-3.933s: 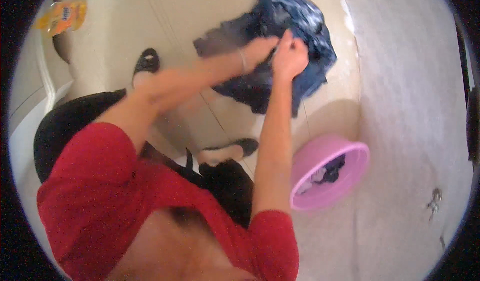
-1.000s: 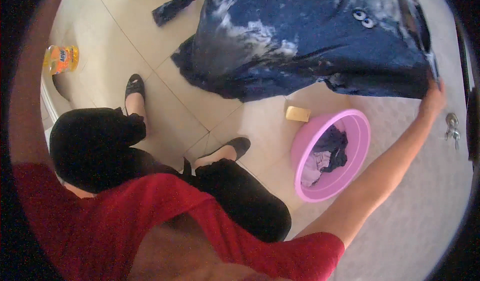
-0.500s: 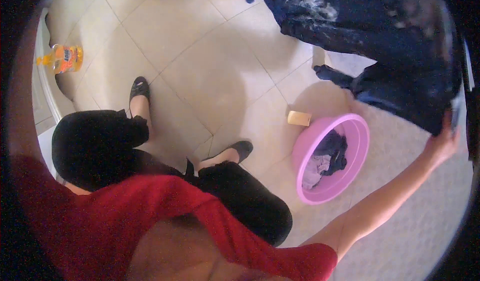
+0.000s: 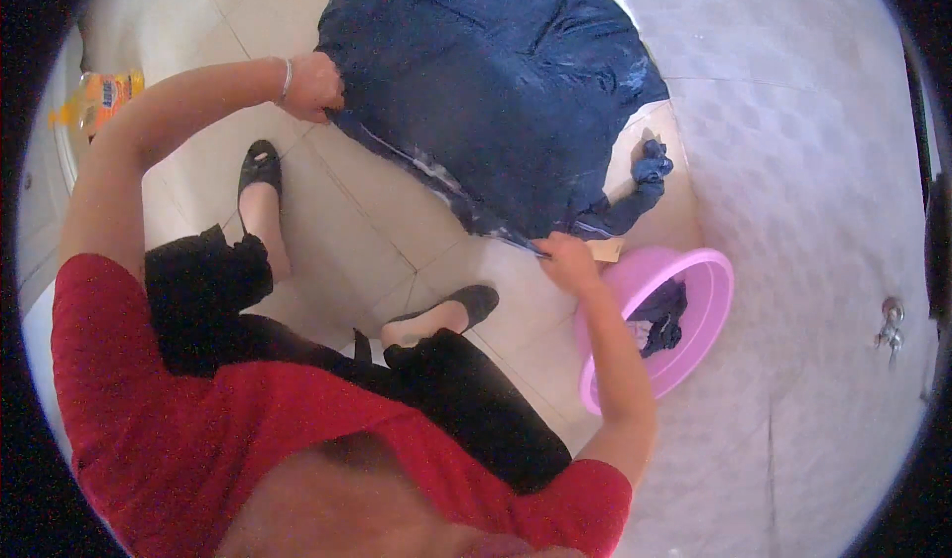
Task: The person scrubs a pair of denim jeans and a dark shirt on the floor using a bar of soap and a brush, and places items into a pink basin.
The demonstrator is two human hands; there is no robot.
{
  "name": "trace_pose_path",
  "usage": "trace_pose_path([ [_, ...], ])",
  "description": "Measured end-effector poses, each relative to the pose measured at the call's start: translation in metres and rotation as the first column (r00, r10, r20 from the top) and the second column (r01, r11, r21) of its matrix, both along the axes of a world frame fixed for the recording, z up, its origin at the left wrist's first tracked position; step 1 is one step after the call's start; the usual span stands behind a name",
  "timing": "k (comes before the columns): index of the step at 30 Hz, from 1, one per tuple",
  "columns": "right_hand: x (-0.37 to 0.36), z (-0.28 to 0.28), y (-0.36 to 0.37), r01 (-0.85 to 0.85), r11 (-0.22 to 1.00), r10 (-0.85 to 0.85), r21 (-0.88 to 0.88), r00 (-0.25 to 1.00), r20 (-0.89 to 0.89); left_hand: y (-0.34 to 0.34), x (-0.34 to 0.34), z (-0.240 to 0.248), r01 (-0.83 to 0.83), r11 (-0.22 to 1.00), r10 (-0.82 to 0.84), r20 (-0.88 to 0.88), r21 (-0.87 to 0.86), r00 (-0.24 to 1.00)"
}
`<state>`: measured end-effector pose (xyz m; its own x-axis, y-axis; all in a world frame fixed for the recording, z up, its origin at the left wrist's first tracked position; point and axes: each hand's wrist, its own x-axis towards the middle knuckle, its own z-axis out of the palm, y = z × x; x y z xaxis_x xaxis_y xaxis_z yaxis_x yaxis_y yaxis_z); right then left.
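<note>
A wide, dark blue garment hangs spread out in front of me. It looks like a long-sleeved top, with pale whitish marks along its near edge and at its right side. My left hand is closed on the near edge at the left. At the right end of that edge, my right hand pinches the cloth. One sleeve dangles to the right, bunched at its end. Just below my right hand stands a pink basin, partly covered by my forearm. Dark wet cloth and something paler lie in it.
A pale yellow block, like a bar of soap, lies beside the basin, partly hidden. At the far left stands a bottle of orange-yellow liquid. A metal tap sticks out from the tiled wall at the right. My feet rest on the tiled floor.
The garment has swung from the upper right to the middle and now spreads out flatter. My left hand has come into view gripping it. My right hand has moved left, over the basin's edge.
</note>
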<state>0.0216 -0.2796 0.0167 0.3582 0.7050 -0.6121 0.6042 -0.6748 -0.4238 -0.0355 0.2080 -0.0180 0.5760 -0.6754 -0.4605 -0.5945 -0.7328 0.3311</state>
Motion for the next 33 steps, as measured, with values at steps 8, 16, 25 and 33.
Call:
trace_pose_path([
  [8, 0.068, 0.009, -0.016, 0.602, 0.786, -0.618, 0.141, 0.769, 0.163, -0.039, 0.008, -0.002, 0.12, 0.989, -0.105, 0.156, -0.091, 0.982],
  [16, 0.095, -0.003, -0.055, 0.502, 0.837, -0.546, 0.217, 0.746, 0.38, -0.159, -0.01, -0.056, 0.004, 0.915, 0.079, 0.189, -0.402, 0.979],
  [25, 0.076, -0.02, 0.047, 0.276, 0.891, -0.412, 0.361, 0.825, 0.386, -0.094, 0.062, -0.022, -0.114, 0.912, 0.297, 0.443, -0.394, 0.846],
  [33, 0.048, -0.073, 0.202, 0.111, 0.941, -0.279, 0.319, 0.787, 0.55, 0.059, 0.193, 0.001, -0.685, 0.292, 0.904, 0.427, -0.667, -0.031],
])
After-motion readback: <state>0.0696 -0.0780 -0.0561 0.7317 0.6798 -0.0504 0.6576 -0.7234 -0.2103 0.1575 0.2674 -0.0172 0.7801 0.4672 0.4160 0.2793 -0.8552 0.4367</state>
